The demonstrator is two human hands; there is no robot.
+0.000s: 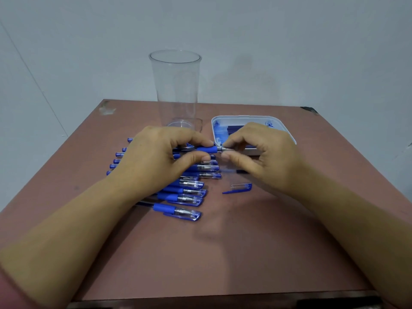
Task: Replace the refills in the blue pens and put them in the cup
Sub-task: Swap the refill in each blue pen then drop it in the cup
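Covers the middle of the pen row with the left grip, so counts only roughly ten capped blue pens lying side by side on the table, the tally unsure where the hand sits over them. Blocks the near part of the white tray with the right grip; cannot count the refills inside, just a dark blue bundle among blue ink stains. Shows one short dark stick on the table, poking out from under the right palm.

Holds one uncapped blue pen level above the row, left fingers and thumb curled round its blue sleeve. Pinches that pen's metal tip between right thumb and forefinger.

Has one loose cap flat on the table, right of the row and apart from it. Stands one clear cup upright at the far edge, behind the left grip and just left of the tray.
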